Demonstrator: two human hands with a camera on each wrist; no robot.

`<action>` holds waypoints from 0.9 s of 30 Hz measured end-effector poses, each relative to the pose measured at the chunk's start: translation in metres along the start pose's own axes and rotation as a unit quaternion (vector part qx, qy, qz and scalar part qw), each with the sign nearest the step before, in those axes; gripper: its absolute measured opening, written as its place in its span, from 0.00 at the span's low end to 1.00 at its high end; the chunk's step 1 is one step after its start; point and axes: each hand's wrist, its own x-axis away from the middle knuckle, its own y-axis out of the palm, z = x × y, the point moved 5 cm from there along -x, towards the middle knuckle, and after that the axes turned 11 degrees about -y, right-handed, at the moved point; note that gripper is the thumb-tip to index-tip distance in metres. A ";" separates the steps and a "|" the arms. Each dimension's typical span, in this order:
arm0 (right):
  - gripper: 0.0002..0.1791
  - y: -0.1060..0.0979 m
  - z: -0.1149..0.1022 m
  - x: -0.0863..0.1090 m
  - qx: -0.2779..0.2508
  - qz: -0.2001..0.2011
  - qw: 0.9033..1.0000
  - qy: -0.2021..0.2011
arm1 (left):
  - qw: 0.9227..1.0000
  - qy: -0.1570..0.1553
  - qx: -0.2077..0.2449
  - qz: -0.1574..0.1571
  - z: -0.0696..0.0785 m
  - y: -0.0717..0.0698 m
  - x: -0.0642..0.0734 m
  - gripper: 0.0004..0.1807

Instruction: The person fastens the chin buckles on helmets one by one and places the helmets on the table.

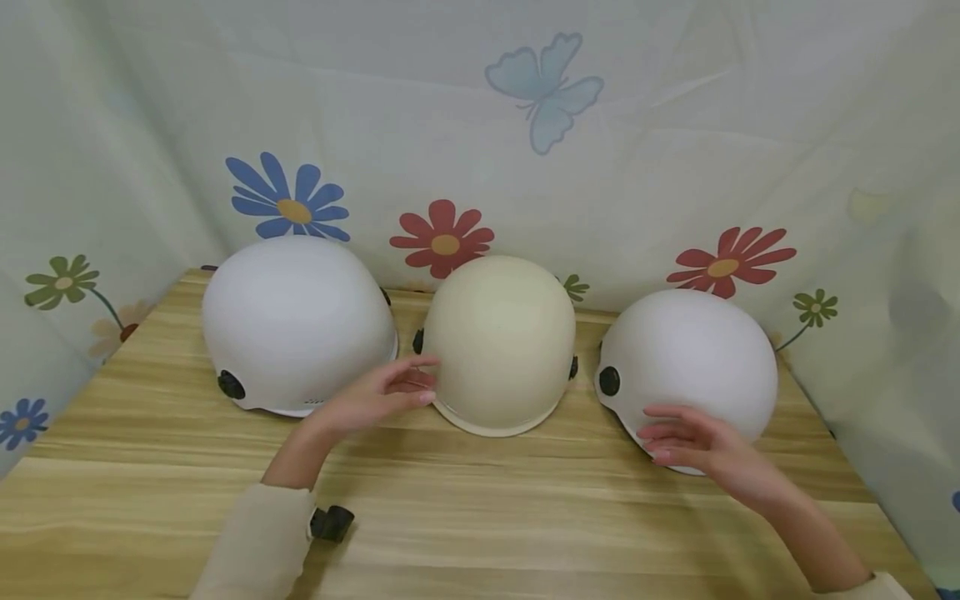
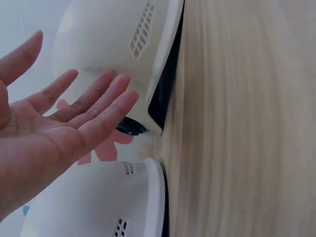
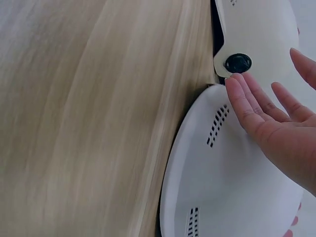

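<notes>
Three helmets stand in a row on the wooden table. A white helmet is on the left, a cream helmet in the middle and another white helmet on the right. My left hand is between the left and middle helmets, its fingers loosely extended and fingertips at the cream helmet's lower left side. In the left wrist view its palm faces up, holding nothing. My right hand hovers in front of the right white helmet, overlapping its lower front. Its fingers are extended and hold nothing in the right wrist view.
A pale curtain with printed flowers and a butterfly hangs behind and beside the wooden table. Round black fittings sit on the helmets' sides. At the left cuff is a small black device.
</notes>
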 end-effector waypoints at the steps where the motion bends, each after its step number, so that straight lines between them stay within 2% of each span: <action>1: 0.28 0.002 0.001 -0.002 -0.001 -0.005 1.000 -0.003 | 1.000 0.001 0.001 -0.001 -0.001 -0.001 0.000 0.31; 7: 0.31 0.015 0.006 -0.015 0.000 -0.015 1.000 0.016 | 1.000 -0.015 0.005 -0.003 -0.005 -0.002 0.000 0.35; 21: 0.33 0.036 0.025 -0.051 -0.068 -0.033 0.997 0.033 | 0.999 -0.041 0.008 0.008 -0.008 -0.002 -0.001 0.39; 27: 0.31 0.043 0.031 -0.066 -0.113 -0.018 0.993 0.035 | 0.999 -0.043 0.007 0.011 -0.008 -0.002 0.000 0.39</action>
